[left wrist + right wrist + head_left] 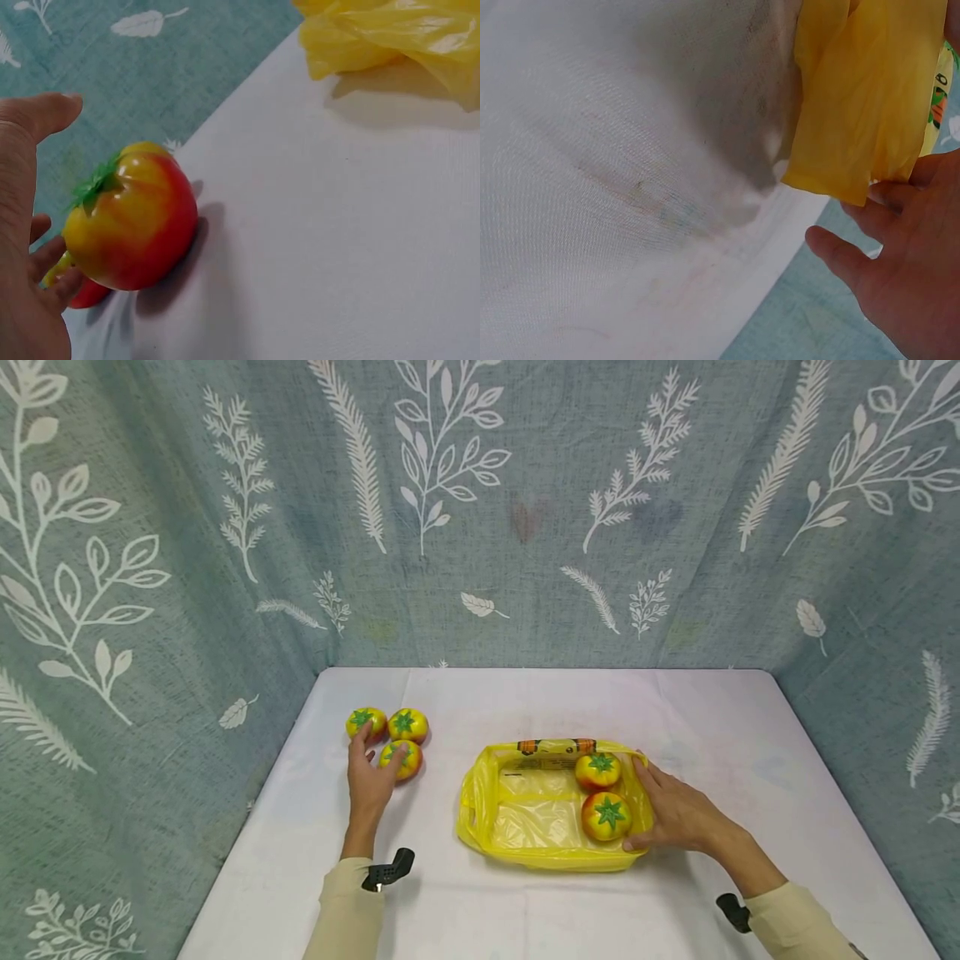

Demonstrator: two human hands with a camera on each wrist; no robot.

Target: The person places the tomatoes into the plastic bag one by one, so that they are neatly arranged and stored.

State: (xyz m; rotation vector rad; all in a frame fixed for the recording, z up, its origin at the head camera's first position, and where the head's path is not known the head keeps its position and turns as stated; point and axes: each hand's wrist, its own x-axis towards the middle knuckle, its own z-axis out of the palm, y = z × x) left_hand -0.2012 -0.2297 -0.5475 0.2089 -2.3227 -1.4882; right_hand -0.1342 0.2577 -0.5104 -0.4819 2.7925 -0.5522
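Observation:
My left hand (371,781) reaches over a group of three glossy red-and-yellow tomatoes at the table's left, fingers spread. Its thumb overlaps the nearest tomato (402,762), and its fingers overlap the back-left tomato (366,724). Beside these lies the third tomato (408,726). In the left wrist view, a tomato (135,217) sits between thumb and fingers, not gripped. My right hand (678,810) rests against the right side of an open yellow plastic bag (536,857), fingers extended. Inside the bag's right end are two tomatoes, a smaller one (598,771) behind a larger one (607,816).
A white cloth covers the table (480,910). Grey-green curtains (525,610) with white leaf prints hang behind it and at both sides. Black straps with small mounts circle both wrists.

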